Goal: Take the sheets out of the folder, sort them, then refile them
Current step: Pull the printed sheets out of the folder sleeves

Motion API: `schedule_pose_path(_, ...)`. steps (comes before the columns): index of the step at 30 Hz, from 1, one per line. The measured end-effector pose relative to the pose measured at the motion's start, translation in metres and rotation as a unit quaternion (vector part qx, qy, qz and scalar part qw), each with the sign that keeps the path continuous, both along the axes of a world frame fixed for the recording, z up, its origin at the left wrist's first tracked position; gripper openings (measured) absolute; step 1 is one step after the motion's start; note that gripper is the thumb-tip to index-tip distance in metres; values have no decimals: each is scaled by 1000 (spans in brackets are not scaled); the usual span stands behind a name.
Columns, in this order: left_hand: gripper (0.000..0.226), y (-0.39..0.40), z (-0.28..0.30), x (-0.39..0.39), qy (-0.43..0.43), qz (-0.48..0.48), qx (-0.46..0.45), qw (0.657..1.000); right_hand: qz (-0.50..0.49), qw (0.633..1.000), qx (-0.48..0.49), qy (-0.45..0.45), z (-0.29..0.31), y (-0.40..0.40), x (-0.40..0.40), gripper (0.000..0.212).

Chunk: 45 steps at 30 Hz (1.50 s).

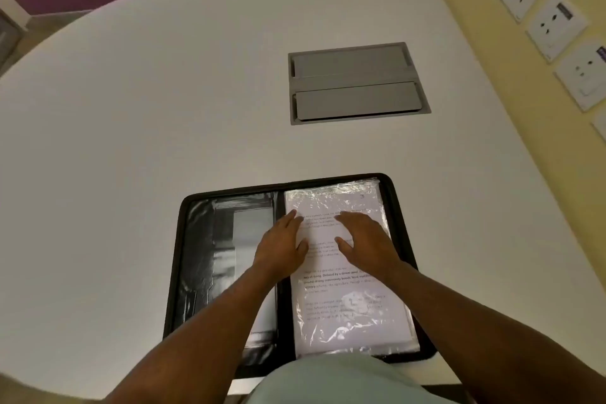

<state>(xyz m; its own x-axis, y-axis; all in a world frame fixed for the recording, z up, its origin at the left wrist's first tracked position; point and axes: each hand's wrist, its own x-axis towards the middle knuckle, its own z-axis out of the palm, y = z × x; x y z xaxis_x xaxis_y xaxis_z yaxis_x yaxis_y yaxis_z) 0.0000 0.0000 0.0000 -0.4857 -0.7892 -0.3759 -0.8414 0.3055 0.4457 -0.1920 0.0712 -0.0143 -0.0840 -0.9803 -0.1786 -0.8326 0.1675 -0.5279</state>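
White tabletop [164, 115] carries an open black folder [398, 203] at its near edge, and both hands are laid on the folder's right half. The left hand [282, 248] and the right hand [367, 244] are spread flat, fingers straight, pressed on the top plastic sleeve [337, 334]; nothing is pinched or curled round. The printed sheets [331, 279] are held inside the sleeves, directly under both palms, their long axis running near to far. It is judged that no sheet has been drawn out yet. Where the sleeve opens cannot be told. The left hand lies nearer the spine. A grey flap panel [357, 84] is set into the table farther off, and wall sockets [557, 20] are seen to the right.
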Motion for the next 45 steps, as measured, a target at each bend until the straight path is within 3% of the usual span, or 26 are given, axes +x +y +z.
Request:
schedule_pose_path(7,61,-48,-15,-30,13,-20,-21,999,11,999,-22,34,-11,-56,-16,53)
schedule_pose_path(13,44,-70,-30,-47,17,-55,-80,995,24,998,15,59,-14,-93,-25,50)
schedule_pose_path(20,15,-79,-43,-51,51,-40,-138,988,82,987,16,139,-15,-108,-27,19)
schedule_pose_path(27,12,-91,-37,-46,74,-43,-101,991,164,976,20,144,-2,-114,-27,9)
schedule_pose_path(30,24,-96,-33,-45,56,-67,-72,994,147,982,78,94,11,-119,-27,17)
schedule_pose_path(33,16,-102,-28,-48,13,-94,-50,994,86,987,133,30,17,-130,-31,26)
schedule_pose_path(37,16,-106,-20,-53,-10,-102,-3,995,90,963,247,58,17,-156,-41,7)
schedule_pose_path(41,34,-110,-16,-54,-31,-132,0,991,161,929,319,102,19,-175,-48,20)
schedule_pose_path(45,23,-113,-16,-52,-40,-138,-2,990,189,910,346,125,18,-183,-46,19)
